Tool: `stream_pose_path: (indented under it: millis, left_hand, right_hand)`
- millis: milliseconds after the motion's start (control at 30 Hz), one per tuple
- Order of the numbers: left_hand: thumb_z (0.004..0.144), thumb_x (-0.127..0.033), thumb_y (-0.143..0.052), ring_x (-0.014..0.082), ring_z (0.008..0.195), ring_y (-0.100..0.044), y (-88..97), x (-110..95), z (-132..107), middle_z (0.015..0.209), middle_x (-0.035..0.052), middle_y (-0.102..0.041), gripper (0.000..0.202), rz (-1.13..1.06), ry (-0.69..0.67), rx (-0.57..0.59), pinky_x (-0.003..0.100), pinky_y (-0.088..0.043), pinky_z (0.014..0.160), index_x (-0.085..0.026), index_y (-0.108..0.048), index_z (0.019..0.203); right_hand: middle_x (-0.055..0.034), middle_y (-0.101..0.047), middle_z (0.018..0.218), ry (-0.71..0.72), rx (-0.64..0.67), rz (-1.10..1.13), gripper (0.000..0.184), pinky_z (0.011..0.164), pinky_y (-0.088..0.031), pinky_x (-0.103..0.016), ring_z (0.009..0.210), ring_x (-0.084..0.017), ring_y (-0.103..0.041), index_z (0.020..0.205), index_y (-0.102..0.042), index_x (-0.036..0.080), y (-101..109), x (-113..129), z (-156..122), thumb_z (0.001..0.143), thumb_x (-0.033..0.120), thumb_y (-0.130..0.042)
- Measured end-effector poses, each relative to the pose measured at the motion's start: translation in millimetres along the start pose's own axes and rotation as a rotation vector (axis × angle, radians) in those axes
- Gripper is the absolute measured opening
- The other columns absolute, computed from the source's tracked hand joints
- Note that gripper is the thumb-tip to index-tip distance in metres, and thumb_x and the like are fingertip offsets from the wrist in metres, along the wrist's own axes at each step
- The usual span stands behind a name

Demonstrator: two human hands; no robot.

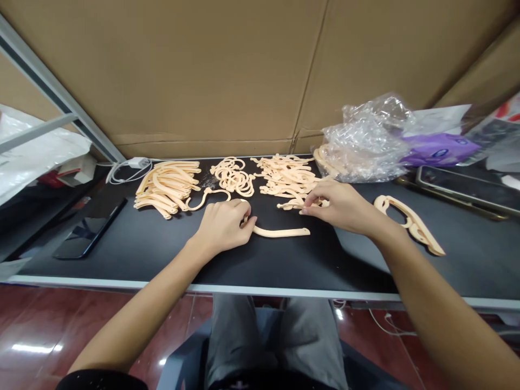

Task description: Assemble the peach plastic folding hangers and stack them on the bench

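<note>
My left hand [227, 226] is closed around one end of a beige plastic hanger arm [282, 233], whose free end points right above the black tabletop. The thumb and fingers of my right hand [331, 203] pinch a small beige hanger piece [303, 210] at the near edge of a pile of similar slim pieces [286, 176]. Just beyond my left hand lie loose hooks [209, 196], beside a heap of hooks [233, 176]. A stack of curved hanger arms [168, 184] sits farther left. On the right rests a folded hanger [410, 222].
A dark phone [91, 227] and a white cable [130, 169] lie at the left. Clear plastic wrap [365, 141], a purple packet [441, 149] and another device [467, 187] occupy the right. A cardboard wall [203, 70] stands behind; the table's pale edge [284, 291] runs in front.
</note>
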State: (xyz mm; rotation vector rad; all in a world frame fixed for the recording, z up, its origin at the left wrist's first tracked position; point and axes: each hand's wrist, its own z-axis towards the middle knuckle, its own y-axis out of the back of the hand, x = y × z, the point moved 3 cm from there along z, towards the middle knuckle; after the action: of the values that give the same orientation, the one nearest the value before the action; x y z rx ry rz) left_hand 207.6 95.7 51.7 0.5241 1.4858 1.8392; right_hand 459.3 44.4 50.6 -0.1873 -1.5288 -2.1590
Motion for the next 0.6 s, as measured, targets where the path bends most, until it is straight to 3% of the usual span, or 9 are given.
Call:
stream_pose_path:
  millis: [167, 333, 433, 533, 600]
  left_hand:
    - [0.089, -0.031, -0.056, 0.0196, 0.072, -0.065, -1.5, 0.1, -1.0, 0.078, 0.0039, -0.070, 0.018, -0.010, -0.050, -0.061, 0.029, -0.037, 0.059, -0.018, -0.066, 0.083]
    - [0.092, -0.027, -0.053, 0.0198, 0.078, -0.065, 1.6, -9.3, -0.3, 0.080, 0.0064, -0.070, 0.020, -0.092, -0.173, -0.176, 0.031, -0.046, 0.071, -0.016, -0.068, 0.087]
    - [0.093, -0.032, -0.056, 0.0208, 0.082, -0.065, 3.0, -25.2, 5.4, 0.086, 0.0074, -0.071, 0.021, -0.152, -0.263, -0.117, 0.033, -0.048, 0.077, -0.016, -0.069, 0.091]
    - [0.093, -0.040, -0.059, 0.0227, 0.085, -0.066, 2.3, -42.6, 15.4, 0.092, 0.0082, -0.072, 0.026, -0.154, -0.325, 0.016, 0.035, -0.049, 0.078, -0.016, -0.069, 0.096]
    - [0.092, -0.044, -0.062, 0.0241, 0.090, -0.066, -0.1, -53.0, 22.1, 0.097, 0.0085, -0.072, 0.030, -0.163, -0.381, 0.099, 0.036, -0.050, 0.080, -0.016, -0.069, 0.101]
  right_hand:
    - [-0.0022, -0.071, 0.076, -0.042, -0.047, 0.073, 0.011, 0.069, -0.047, -0.031, 0.074, -0.018, -0.063, 0.070, -0.066, 0.021, 4.8, 1.8, -1.8, 0.081, 0.024, -0.066]
    - [-0.0020, -0.070, 0.074, -0.122, -0.091, 0.243, 0.012, 0.064, -0.048, -0.029, 0.068, -0.017, -0.064, 0.076, -0.065, 0.021, 8.2, 10.7, -1.0, 0.083, 0.030, -0.063]
    - [-0.0030, -0.072, 0.079, -0.103, -0.124, 0.344, 0.014, 0.069, -0.051, -0.031, 0.073, -0.018, -0.067, 0.089, -0.069, 0.020, 9.8, 16.4, 0.0, 0.082, 0.031, -0.066]
    - [-0.0009, -0.070, 0.075, -0.091, -0.123, 0.499, 0.034, 0.069, -0.052, -0.032, 0.070, -0.017, -0.065, 0.112, -0.070, 0.020, 12.6, 20.4, 0.6, 0.081, 0.033, -0.070]
    - [-0.0017, -0.072, 0.078, -0.110, -0.115, 0.609, 0.034, 0.065, -0.051, -0.030, 0.067, -0.015, -0.063, 0.113, -0.073, 0.020, 14.9, 21.8, 0.9, 0.082, 0.033, -0.070]
